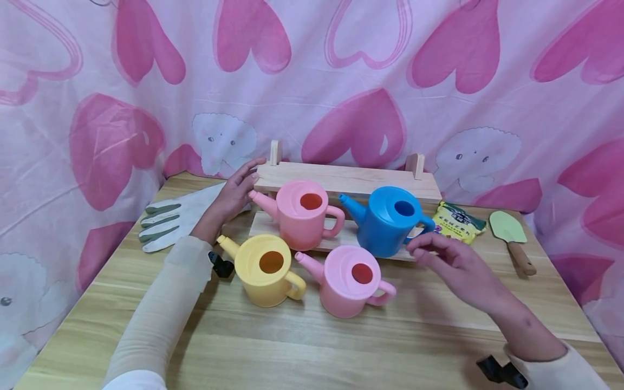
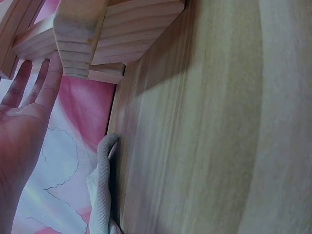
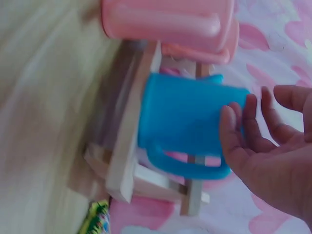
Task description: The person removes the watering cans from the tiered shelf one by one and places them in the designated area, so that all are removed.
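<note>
My left hand [image 1: 235,194] touches the left end of a two-tier wooden shelf [image 1: 341,177], its fingers fairly straight along the wood. On the lower tier stand a coral-pink watering can [image 1: 297,230] and a blue watering can [image 1: 382,233], spouts to the left. My right hand [image 1: 455,265] is at the blue can's handle, fingers loosely bent and fingertips close beside it; they overlap the can's body in the right wrist view. In front of the shelf, a yellow watering can [image 1: 263,287] and a pink watering can [image 1: 341,299] stand upright on the table.
White-and-green gloves [image 1: 182,216] lie left of the shelf, partly behind my left forearm. To the right are a yellow-green printed packet [image 1: 458,223] and a small green trowel [image 1: 508,227] with a wooden handle. A pink heart-patterned curtain [image 1: 351,124] hangs behind the wooden table [image 1: 273,346].
</note>
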The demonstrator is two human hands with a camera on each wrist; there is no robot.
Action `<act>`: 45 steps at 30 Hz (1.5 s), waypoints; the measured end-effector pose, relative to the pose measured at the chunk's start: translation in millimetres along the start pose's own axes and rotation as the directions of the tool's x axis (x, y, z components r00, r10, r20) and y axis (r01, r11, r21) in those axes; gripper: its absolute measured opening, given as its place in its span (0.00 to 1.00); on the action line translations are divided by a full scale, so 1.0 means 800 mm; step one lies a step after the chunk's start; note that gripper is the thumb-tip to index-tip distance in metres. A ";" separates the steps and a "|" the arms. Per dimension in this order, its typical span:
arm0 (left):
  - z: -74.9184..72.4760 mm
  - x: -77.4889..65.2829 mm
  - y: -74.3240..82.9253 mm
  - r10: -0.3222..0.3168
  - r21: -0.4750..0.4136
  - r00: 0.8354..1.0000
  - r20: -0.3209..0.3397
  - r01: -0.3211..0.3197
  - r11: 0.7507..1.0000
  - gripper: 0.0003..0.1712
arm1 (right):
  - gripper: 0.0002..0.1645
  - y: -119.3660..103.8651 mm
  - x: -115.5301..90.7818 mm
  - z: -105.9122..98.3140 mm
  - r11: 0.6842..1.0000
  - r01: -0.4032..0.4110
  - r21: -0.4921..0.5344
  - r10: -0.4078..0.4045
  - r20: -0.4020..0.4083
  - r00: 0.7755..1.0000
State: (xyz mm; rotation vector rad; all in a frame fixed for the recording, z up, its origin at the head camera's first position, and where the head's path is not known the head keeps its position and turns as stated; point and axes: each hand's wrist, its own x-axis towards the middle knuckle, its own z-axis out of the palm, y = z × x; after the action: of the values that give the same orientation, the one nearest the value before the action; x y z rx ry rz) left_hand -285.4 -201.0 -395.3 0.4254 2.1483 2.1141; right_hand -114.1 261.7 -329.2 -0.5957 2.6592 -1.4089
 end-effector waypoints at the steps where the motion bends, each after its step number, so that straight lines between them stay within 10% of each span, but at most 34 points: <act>1: 0.000 0.000 0.000 0.001 -0.011 1.000 0.001 -0.001 1.000 0.30 | 0.12 0.001 0.001 -0.003 0.999 0.023 -0.031 -0.025 -0.044 0.999; 13: 0.001 0.002 -0.004 -0.005 -0.054 1.000 0.004 0.005 0.999 0.29 | 0.17 0.031 0.018 -0.020 0.983 0.006 -0.184 -0.066 -0.322 0.944; 27: 0.001 0.001 -0.004 0.010 -0.083 1.000 0.016 -0.009 0.997 0.28 | 0.33 0.049 0.030 -0.015 0.968 -0.132 0.214 0.154 -0.089 0.984; 45: 0.000 0.002 -0.003 0.001 -0.053 1.000 0.000 -0.001 0.999 0.29 | 0.30 0.059 0.033 -0.016 0.972 -0.107 0.209 0.125 -0.078 0.989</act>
State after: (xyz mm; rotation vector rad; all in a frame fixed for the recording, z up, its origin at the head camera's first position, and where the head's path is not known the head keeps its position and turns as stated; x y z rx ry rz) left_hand -287.2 -200.6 -397.2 0.4213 2.0869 2.1663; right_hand -155.9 285.4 -357.2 -0.3582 2.5225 -1.6831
